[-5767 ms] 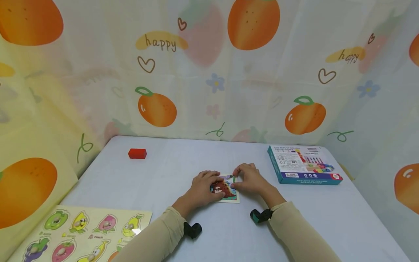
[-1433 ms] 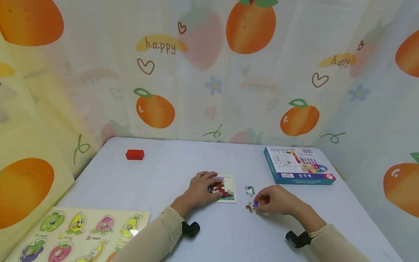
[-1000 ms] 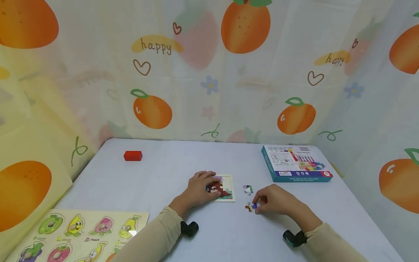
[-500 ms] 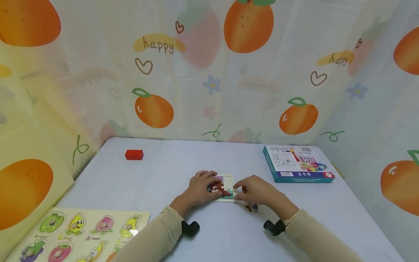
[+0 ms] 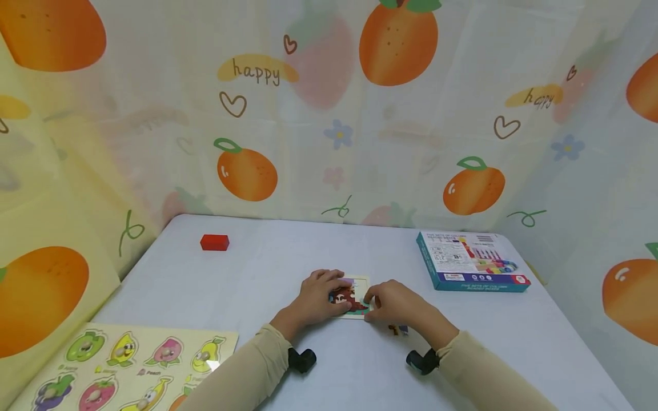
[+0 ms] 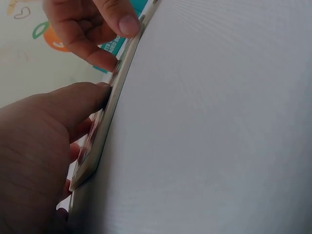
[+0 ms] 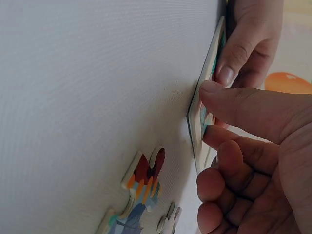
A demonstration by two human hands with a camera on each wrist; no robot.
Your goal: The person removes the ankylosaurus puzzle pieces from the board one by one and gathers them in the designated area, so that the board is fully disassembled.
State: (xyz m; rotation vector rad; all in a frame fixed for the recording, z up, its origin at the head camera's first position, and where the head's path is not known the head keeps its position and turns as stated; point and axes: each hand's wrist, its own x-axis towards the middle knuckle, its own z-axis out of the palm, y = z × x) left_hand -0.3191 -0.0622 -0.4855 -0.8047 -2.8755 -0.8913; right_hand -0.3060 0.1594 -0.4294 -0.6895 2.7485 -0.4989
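A small framed jigsaw (image 5: 348, 298) with a brown animal lies at the table's middle. My left hand (image 5: 313, 298) holds it from the left, fingers across its far part, thumb on the near part. The fingertips of my right hand (image 5: 401, 305) touch the jigsaw's right side; the thumb (image 7: 219, 95) lies at the frame's edge, the forefinger (image 7: 222, 134) on the picture side. Whether a piece is between them cannot be made out. Loose pieces (image 5: 394, 330) lie just right of the jigsaw, partly hidden by my right hand; the right wrist view shows an orange-and-blue loose piece (image 7: 141, 187).
A red block (image 5: 214, 242) stands at the back left. A flat box (image 5: 473, 261) lies at the back right. At the front left, a fruit board (image 5: 149, 337) is partly covered by my left sleeve. A printed curtain (image 5: 308, 142) hangs behind the table.
My right hand has moved left from the loose pieces to the jigsaw's right side, and its fingers now sit slightly nearer the jigsaw's front corner. My left hand stays on the jigsaw.
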